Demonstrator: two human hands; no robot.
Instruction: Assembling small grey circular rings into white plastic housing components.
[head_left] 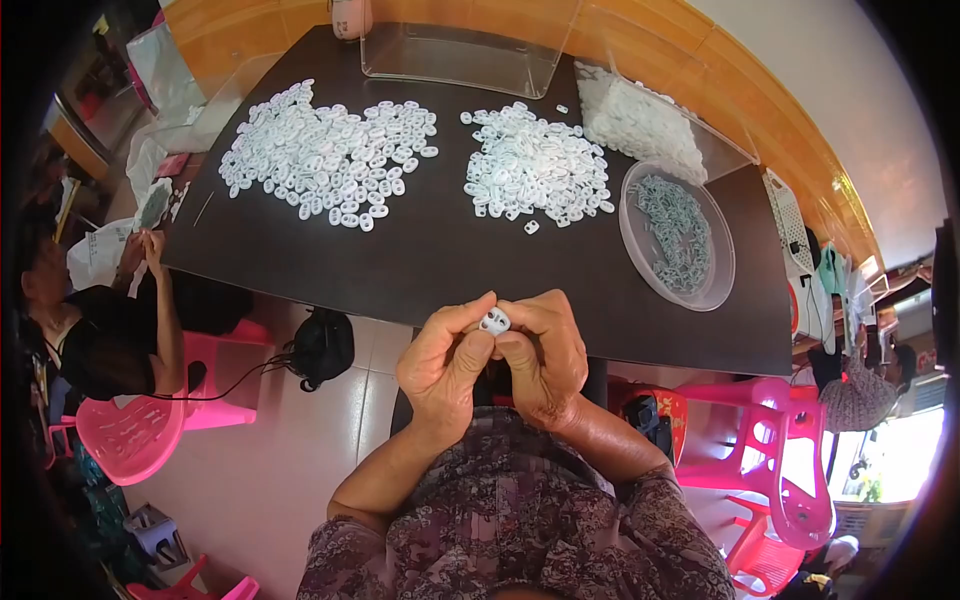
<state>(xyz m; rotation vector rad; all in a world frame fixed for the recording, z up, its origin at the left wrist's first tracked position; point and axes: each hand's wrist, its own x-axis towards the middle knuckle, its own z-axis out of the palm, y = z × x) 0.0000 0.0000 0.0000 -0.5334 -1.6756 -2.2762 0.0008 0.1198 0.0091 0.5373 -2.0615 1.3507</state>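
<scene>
Above the table's near edge, my left hand [447, 362] and my right hand [545, 350] meet, both closed on one small white plastic piece with holes [495, 321]. Thumbs press it from below and forefingers from above. On the dark table [440, 265] lies a wide heap of white oval two-hole pieces [330, 150] at the left. A second heap of smaller white two-hole pieces [535, 165] is in the middle. To its right, a round see-through bowl [722, 265] holds many thin grey-green pieces [675, 230] that look like small springs.
At the back stands a see-through plastic box [455, 75]. Beside it a bag of white pieces [640, 120] lies in another box. A thin stick [203, 207] rests near the left edge. Another person [110, 320] sits at left. Pink chairs [150, 425] flank the table.
</scene>
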